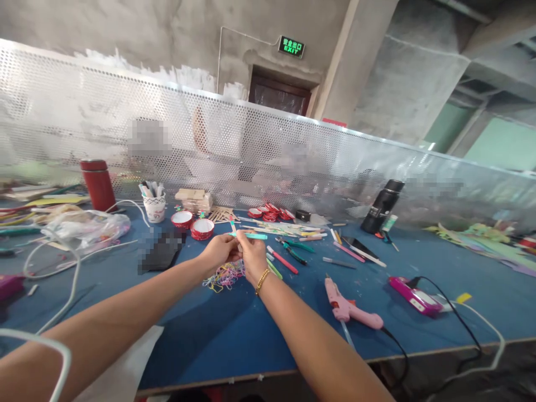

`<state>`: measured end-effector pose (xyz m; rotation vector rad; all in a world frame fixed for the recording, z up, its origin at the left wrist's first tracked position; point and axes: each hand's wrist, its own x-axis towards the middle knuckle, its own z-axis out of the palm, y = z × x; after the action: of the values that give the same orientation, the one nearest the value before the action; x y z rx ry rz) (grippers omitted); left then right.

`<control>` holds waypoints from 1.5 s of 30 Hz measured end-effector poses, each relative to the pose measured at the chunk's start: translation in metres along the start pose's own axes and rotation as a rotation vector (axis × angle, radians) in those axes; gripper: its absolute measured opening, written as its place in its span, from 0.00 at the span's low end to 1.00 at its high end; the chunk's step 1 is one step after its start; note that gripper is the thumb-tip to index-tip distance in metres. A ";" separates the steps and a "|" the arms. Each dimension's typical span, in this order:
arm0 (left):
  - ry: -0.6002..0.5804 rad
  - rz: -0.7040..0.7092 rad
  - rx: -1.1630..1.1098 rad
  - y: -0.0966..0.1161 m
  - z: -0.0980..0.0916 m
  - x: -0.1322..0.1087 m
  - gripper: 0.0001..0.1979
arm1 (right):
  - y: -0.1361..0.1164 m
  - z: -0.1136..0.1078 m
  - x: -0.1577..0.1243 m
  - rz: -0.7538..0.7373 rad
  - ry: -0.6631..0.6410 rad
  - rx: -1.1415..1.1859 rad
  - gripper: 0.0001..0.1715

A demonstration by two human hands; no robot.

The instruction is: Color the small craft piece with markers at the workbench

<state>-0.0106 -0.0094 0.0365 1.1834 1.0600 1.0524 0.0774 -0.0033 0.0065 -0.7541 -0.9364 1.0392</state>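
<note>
Turquoise marker [256, 237] lies across the right hand, raised over the middle of the blue worktop [201, 357]. Along the worktop's far edge stand a red flask [98, 187], toward the left corner, and a black bottle [382, 207], toward the right. A pink glue gun [349, 310] rests right of centre, closer to the near edge. The left hand [220, 250] and right hand [252, 254] come together above a heap of coloured bands [226, 275]. The right fingers are closed on the marker; the left fingers are folded near a slim stick [233, 224], though whether they grip it cannot be told. The step in hand looks like working marker and stick together at close quarters; the next move probably calls for a steady stick and small, controlled finger motion.
</note>
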 end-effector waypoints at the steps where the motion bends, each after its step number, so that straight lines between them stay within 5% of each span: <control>1: 0.000 -0.006 0.007 0.000 0.000 -0.002 0.12 | -0.001 0.001 -0.001 0.032 -0.003 0.038 0.19; 6: -0.037 -0.061 0.122 -0.003 -0.007 -0.026 0.14 | -0.004 0.004 0.000 0.098 0.103 0.133 0.23; 9: -0.021 -0.036 0.408 0.002 -0.032 -0.037 0.17 | -0.005 0.002 0.004 0.100 0.178 0.148 0.24; 13: 0.301 0.118 1.032 0.020 -0.098 -0.031 0.17 | -0.006 0.000 0.009 0.122 0.230 0.166 0.26; 15: 0.493 0.019 1.275 0.024 -0.128 -0.024 0.26 | -0.006 0.000 0.010 0.106 0.224 0.152 0.26; 18: 0.531 -0.161 1.450 0.017 -0.149 -0.016 0.36 | -0.004 -0.001 0.010 0.095 0.206 0.161 0.26; 30: 0.701 -0.290 1.354 0.008 -0.124 0.009 0.35 | 0.002 -0.001 0.013 0.091 0.215 0.157 0.28; 45: 0.722 -0.331 1.276 0.012 -0.114 0.004 0.42 | 0.001 -0.001 0.010 0.104 0.191 0.174 0.28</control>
<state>-0.1229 0.0162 0.0398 1.4928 2.6157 0.4419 0.0799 0.0066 0.0083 -0.7479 -0.6399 1.1025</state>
